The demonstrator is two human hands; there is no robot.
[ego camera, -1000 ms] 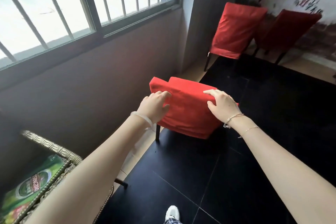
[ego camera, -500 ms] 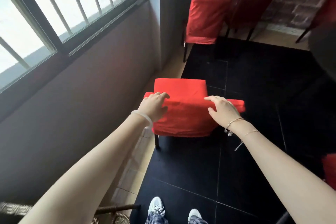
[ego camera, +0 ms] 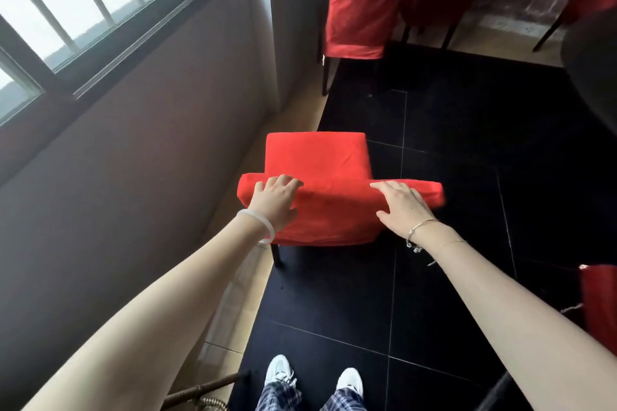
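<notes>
A chair in a red cover (ego camera: 319,157) stands in front of me on the black floor, its back towards me and its seat beyond. My left hand (ego camera: 274,200) grips the top of the chair back near its left end, fingers curled over the edge. My right hand (ego camera: 402,205) holds the top edge towards the right end, fingers over it and thumb on the near face. One dark chair leg (ego camera: 276,253) shows below the cover at the left.
A wall with a barred window (ego camera: 100,3) runs close along the left. More red-covered chairs (ego camera: 364,0) stand at the back by a brick wall. A red thing (ego camera: 599,304) is at the right edge. My white shoes (ego camera: 314,377) are at the bottom, a wicker edge (ego camera: 200,394) beside them.
The chair has turned from skewed to square with me, its seat now straight ahead. Both hands stayed on the top of its back. The wicker basket slid out of view at lower left.
</notes>
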